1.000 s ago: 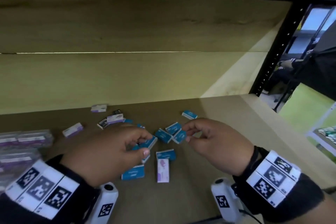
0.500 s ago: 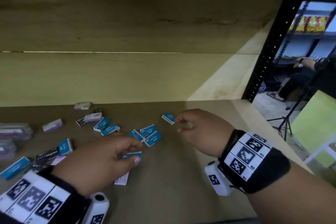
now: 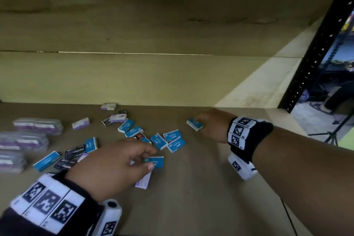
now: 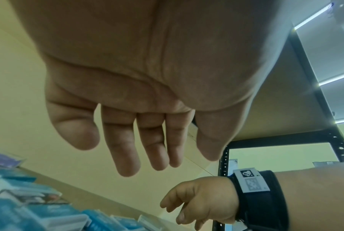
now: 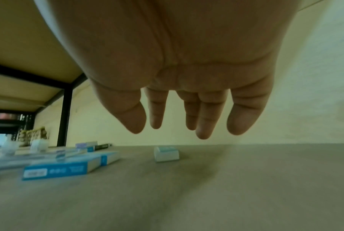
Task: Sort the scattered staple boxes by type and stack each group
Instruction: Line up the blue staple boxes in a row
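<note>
The right hand [image 3: 211, 125] reaches to a lone blue staple box [image 3: 194, 124] that lies on the shelf board [image 3: 201, 197], apart from the main scatter and on the side nearer the black shelf post [image 3: 314, 51]. In the right wrist view its fingers [image 5: 203, 121] hang straight and spread above the board with that box [image 5: 166, 153] beyond the fingertips; the hand holds nothing, and whether a fingertip touches the box cannot be told.

The left hand [image 3: 113, 166] hovers low over another blue staple box [image 3: 155, 161], thumb and forefinger just at its near edge. The left wrist view shows its fingers [image 4: 125, 140] loosely extended with nothing between them.

Between the two hands sits a cluster of three blue boxes [image 3: 168, 141], touching one another at angles. Farther from the post lie more blue boxes [image 3: 126, 125], black staple boxes [image 3: 75, 152], and white-and-purple boxes [image 3: 80, 123], all mixed and unstacked. One white-and-purple box [image 3: 143, 181] lies partly under the left hand. Farthest from the post, clear plastic cases with purple labels [image 3: 38, 125] sit grouped together.
</note>
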